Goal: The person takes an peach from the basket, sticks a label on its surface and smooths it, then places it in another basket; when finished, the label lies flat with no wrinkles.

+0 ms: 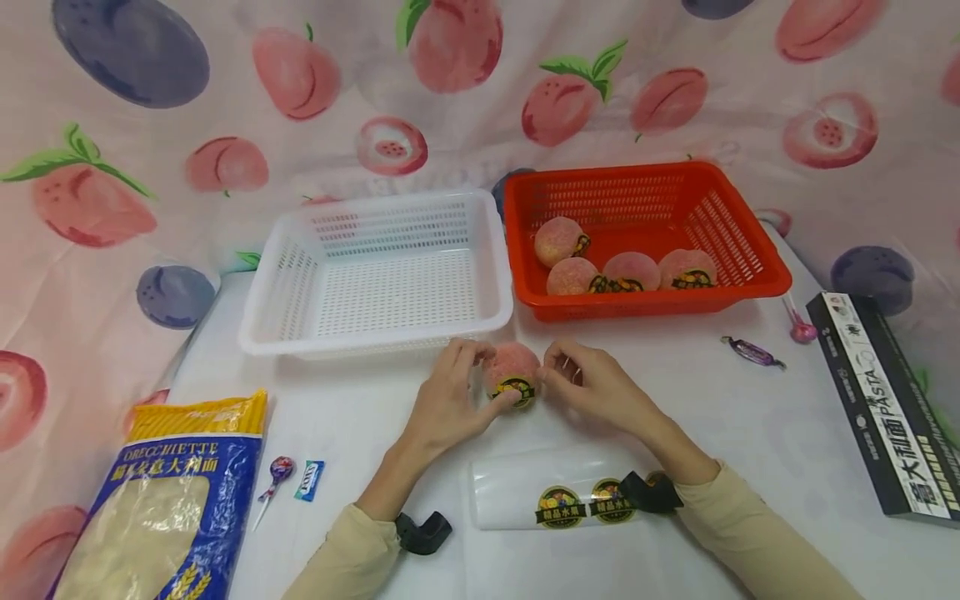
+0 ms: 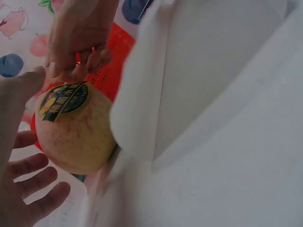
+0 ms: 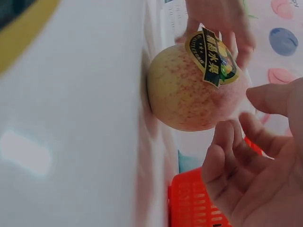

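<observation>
A pink-and-yellow peach [image 1: 512, 367] sits on the white table between the two hands. A round black-and-gold fruit label [image 3: 212, 57] is on its side. My left hand [image 1: 452, 396] is around the peach's left side, its thumb over the label's lower edge in the head view. In the left wrist view that hand's fingers [image 2: 38, 172] are spread and apart from one another. My right hand [image 1: 592, 383] is at the peach's right side, fingertips close to its skin. Its fingers [image 3: 236, 156] are loosely curled with nothing between them in the right wrist view.
Behind the hands stand a white basket [image 1: 390, 337] and a red basket [image 1: 652, 304] with several labelled peaches [image 1: 632, 268]. A glossy label sheet [image 1: 510, 492] lies near the right forearm. Pasta bag [image 1: 150, 517], lollipop [image 1: 281, 468] and small packet [image 1: 310, 481] lie left; wrapped candy [image 1: 753, 352] and pasta box [image 1: 885, 404] right.
</observation>
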Tool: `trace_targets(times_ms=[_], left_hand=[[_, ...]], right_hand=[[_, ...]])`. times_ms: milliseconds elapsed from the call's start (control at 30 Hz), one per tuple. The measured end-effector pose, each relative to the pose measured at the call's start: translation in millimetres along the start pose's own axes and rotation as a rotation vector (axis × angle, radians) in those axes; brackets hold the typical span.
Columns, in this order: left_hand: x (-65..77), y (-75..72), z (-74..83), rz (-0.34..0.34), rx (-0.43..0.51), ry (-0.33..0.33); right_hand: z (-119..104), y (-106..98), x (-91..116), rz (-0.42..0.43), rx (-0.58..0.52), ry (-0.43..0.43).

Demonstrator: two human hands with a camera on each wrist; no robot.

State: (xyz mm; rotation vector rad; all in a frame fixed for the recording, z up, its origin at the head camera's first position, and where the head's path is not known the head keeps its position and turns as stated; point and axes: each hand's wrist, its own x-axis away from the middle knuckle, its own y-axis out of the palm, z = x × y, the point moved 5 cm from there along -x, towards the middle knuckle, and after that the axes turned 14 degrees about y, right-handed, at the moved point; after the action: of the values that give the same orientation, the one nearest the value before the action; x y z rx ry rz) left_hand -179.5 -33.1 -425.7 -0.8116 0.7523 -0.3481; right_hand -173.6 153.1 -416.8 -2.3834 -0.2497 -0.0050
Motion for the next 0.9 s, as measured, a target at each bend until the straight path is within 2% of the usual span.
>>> trace_targets(times_ms=[133,267,333,433,567,667,900], left_hand=[[-7.4,6.4,-0.8,-0.065,0.010,0.084],[-7.3,7.8,-9.6,-0.109,0.161,0.124],[-6.5,8.6,-15.0,-0.121,0.245,0.121],[-4.9,9.4,-20.9,-0.128,0.318,0.125],[-3.4,10.6,-22.7,-0.142,0.308,0.155],[-2.7,12.3,-20.6,-0.158,0.274,0.174],[-2.0,14.2,-14.5,-0.210,0.270,0.135]], right_hand=[[-1.9,7.2,-3.4,-0.043,-0.013,-0.037],[-6.5,16.6,-7.0,-0.087,0.051,-0.101],[-6.5,19.6,-7.3,-0.097,0.084,-0.111],[-3.1,23.7,-6.1,-0.108,0.159,-0.105],[0.6,27.9,-5.3,-0.111,0.209,-0.093],[0.9,28.9,-5.8,-0.089,0.192,-0.082],[-0.1,29.7,-6.0,-0.077,0.182,-0.101]])
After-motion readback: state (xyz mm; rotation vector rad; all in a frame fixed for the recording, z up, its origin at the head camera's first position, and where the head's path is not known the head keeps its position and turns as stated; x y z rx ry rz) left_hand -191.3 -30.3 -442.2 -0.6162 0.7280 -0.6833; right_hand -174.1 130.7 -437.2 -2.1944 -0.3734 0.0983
